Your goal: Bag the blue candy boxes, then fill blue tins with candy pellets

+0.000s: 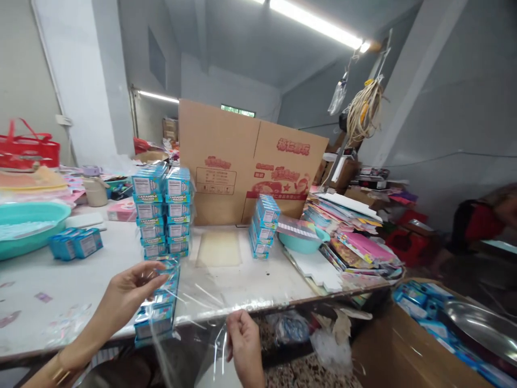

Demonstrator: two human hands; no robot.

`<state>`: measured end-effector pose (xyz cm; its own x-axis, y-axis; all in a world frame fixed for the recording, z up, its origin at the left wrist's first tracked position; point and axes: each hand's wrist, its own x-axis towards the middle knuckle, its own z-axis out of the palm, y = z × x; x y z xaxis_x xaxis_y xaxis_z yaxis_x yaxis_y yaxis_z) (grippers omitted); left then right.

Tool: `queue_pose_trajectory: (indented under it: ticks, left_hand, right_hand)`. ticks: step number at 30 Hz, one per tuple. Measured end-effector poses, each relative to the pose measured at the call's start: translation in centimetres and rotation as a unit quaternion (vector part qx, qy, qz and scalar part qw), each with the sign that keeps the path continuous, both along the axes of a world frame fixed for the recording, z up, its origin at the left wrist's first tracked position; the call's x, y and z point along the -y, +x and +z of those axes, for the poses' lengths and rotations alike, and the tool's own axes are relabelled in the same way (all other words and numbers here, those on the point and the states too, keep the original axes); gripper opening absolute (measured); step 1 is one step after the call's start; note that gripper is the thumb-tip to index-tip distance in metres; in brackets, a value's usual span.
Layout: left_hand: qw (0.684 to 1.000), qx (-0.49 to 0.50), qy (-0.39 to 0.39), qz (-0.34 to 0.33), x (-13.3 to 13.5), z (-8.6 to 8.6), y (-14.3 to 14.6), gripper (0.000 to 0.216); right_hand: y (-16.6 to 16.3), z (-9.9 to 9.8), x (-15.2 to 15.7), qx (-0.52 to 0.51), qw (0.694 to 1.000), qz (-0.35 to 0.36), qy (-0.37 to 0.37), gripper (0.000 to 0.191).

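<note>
My right hand (244,342) pinches the edge of a clear plastic bag (202,302) in front of the table edge. The bag stretches across to my left hand (131,288), whose thumb and fingers are closed on its other side. Below and behind my left hand, blue candy boxes (155,320) lie in a row at the table's front edge, partly hidden by the hand and the film. Just beyond stand two tall columns of the same boxes (177,213), printed "Caramelo Macizo". A shorter stack of boxes (264,226) stands to the right.
A large cardboard carton (246,156) rises at the table's back. Left are a turquoise basin (36,237) and a few blue boxes (76,244). A smaller basin (302,241) and piled printed card (355,248) lie right. Below right, an open carton (399,345) holds blue boxes and a metal bowl.
</note>
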<state>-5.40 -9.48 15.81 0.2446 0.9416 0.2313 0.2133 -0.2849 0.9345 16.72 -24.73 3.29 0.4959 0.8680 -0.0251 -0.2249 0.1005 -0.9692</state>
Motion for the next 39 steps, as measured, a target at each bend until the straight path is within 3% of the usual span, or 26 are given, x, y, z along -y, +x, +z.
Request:
queue_pose_trajectory:
  ticks: [3, 5, 7, 9, 13, 16, 18, 20, 23, 25, 27, 29, 31, 33, 36, 37, 39]
  left_hand:
    - [0.988, -0.069, 0.141, 0.013, -0.2, -0.5, -0.3, 0.032]
    - [0.969, -0.052, 0.240, -0.002, -0.4, -0.3, -0.2, 0.018]
    - [0.962, -0.002, 0.273, -0.034, -0.6, 0.3, 0.0, 0.007]
    - [0.969, 0.059, 0.226, -0.086, -0.7, 1.3, 0.2, 0.004]
    - [0.963, 0.193, 0.059, -0.178, -1.1, 3.7, 0.0, 0.025]
    - [0.956, 0.228, -0.037, -0.182, -1.7, 5.0, -0.8, 0.027]
    - [0.946, 0.218, -0.117, -0.210, -2.1, 5.3, -1.2, 0.026]
    - [0.928, 0.201, -0.194, -0.245, -2.3, 5.2, -1.3, 0.028]
    - [0.912, 0.182, -0.256, -0.264, -1.8, 4.5, -1.3, 0.031]
    - [0.912, 0.167, -0.281, -0.249, -1.1, 3.7, -1.4, 0.030]
    - [0.915, 0.157, -0.294, -0.229, -0.2, 2.9, -1.8, 0.028]
    - [0.924, 0.172, -0.277, -0.199, 0.8, 2.1, -2.0, 0.024]
    - [0.929, 0.243, -0.229, -0.158, 1.9, 1.3, -2.0, 0.023]
    - [0.911, 0.334, -0.200, -0.137, 2.7, 0.5, -1.6, 0.024]
    - [0.872, 0.406, -0.227, -0.156, 3.4, -0.9, -1.3, 0.032]
    - [0.873, 0.400, -0.233, -0.151, 3.4, -1.5, -1.5, 0.032]
    - [0.906, 0.329, -0.227, -0.140, 3.4, -2.8, -2.3, 0.034]
  right_hand:
    - [0.9, 1.6, 0.8, 0.020, 0.999, 0.031, -0.018, 0.057]
    - [0.4, 1.9, 1.3, -0.011, 0.997, 0.079, -0.016, 0.055]
    - [-0.7, 1.5, 1.8, -0.069, 0.988, 0.135, -0.010, 0.053]
    - [-1.7, 0.6, 2.6, -0.127, 0.969, 0.211, -0.007, 0.052]
    - [-0.8, -0.1, 3.7, -0.156, 0.910, 0.383, 0.038, 0.065]
    - [1.7, 1.9, 2.2, -0.163, 0.926, 0.322, 0.111, 0.065]
    - [2.6, 4.3, -0.5, -0.157, 0.945, 0.237, 0.159, 0.055]
    - [2.2, 7.0, -3.7, -0.117, 0.954, 0.201, 0.190, 0.054]
    - [0.1, 10.0, -7.4, -0.055, 0.944, 0.257, 0.199, 0.064]
    - [-1.7, 10.9, -8.3, -0.043, 0.927, 0.323, 0.187, 0.060]
    - [-3.3, 10.4, -8.2, -0.068, 0.922, 0.340, 0.174, 0.041]
    - [-4.9, 8.9, -7.6, -0.117, 0.928, 0.311, 0.166, 0.029]
    - [-6.5, 6.7, -6.9, -0.171, 0.934, 0.274, 0.152, 0.030]
    - [-7.9, 4.6, -6.2, -0.192, 0.938, 0.263, 0.118, 0.038]
    - [-8.7, 2.7, -5.1, -0.092, 0.959, 0.261, 0.066, 0.048]
    - [-8.5, 2.6, -4.8, -0.039, 0.967, 0.243, 0.071, 0.047]
    - [-7.5, 3.0, -4.3, 0.021, 0.977, 0.178, 0.118, 0.037]
